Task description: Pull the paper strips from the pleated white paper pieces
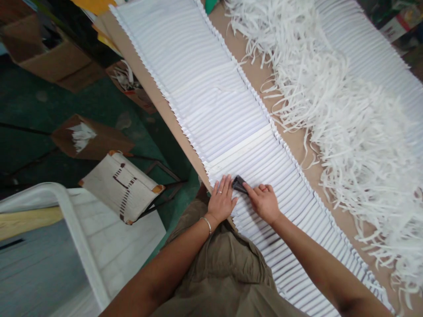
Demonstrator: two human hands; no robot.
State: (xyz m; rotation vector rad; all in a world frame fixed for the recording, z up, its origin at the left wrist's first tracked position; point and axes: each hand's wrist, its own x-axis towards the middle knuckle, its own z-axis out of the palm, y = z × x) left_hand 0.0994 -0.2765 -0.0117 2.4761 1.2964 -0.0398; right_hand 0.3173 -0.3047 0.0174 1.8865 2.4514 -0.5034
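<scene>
A long row of overlapping white paper pieces (198,79) runs diagonally over the brown table, their edges stepped like shingles. My left hand (222,200) lies flat on the near edge of the row, fingers stretched out, with a ring and a bracelet on it. Just right of its fingertips, my right hand (264,202) grips a small dark block-like tool (239,184) and presses it on the papers. The tool's exact kind cannot be made out. Beside the hands, one wider white strip (239,147) crosses the row.
A big heap of shredded white paper strips (304,79) covers the table's far side, with another paper row (360,39) beyond. On the left are a stool (120,187), cardboard boxes (99,143) holding paper scraps, and a white-framed piece (62,198). The table edge (185,145) is close to my body.
</scene>
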